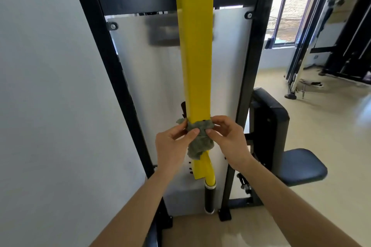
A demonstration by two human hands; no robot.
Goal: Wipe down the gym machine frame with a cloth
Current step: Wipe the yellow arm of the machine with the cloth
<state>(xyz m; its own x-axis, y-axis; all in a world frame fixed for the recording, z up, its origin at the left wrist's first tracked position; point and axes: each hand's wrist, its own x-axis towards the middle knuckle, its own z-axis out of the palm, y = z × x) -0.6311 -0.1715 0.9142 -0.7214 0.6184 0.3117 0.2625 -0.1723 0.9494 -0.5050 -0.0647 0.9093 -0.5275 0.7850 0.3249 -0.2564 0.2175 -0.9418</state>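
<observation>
A yellow frame bar (195, 56) of the gym machine runs down the middle of the view. A grey-green cloth (200, 138) is wrapped around its lower part. My left hand (172, 144) pinches the cloth from the left, thumb on its front. My right hand (228, 140) pinches it from the right, thumb and fingers curled on the cloth's edge. Below the cloth the bar ends in a yellow tube with a black grip (209, 196).
Black uprights (112, 66) and a pale panel (160, 86) stand behind the bar. A white wall (50, 86) is close on the left. A black padded seat (301, 164) and back pad sit to the right. More machines (341, 46) stand at the far right by a window.
</observation>
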